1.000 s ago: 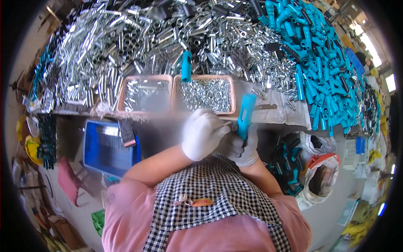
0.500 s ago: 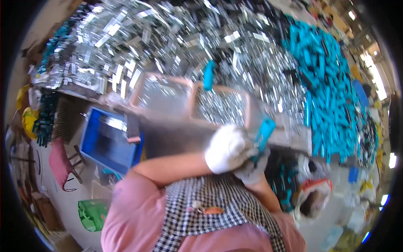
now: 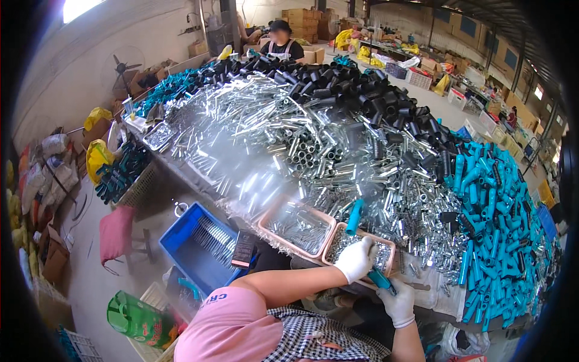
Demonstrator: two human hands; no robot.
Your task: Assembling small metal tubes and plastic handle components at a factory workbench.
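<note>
My right hand [image 3: 398, 303], in a white glove, is closed around a teal plastic handle [image 3: 379, 278] that tilts toward my left hand. My left hand [image 3: 356, 260], also gloved, is just beyond it over the near edge of a pink-rimmed tray [image 3: 391, 260] of small metal parts. Its fingers are drawn together; anything between them is too small to make out. Another teal handle [image 3: 354, 216] stands at that tray's far edge. Left of it, a second pink-rimmed tray [image 3: 297, 228] holds thin metal pins.
Metal tubes [image 3: 241, 114] cover the table, with black sleeves [image 3: 368, 90] behind and teal handles [image 3: 491, 199] heaped at right. A blue crate [image 3: 199, 241] holding metal pieces and a dark box [image 3: 243, 248] stand at my left, near a pink-covered stool [image 3: 117, 232]. Across the table sits a person [image 3: 282, 43].
The view has swung up and turned, showing more of the far room. My hands have drawn apart slightly; the held teal handle now points up to the left instead of up to the right.
</note>
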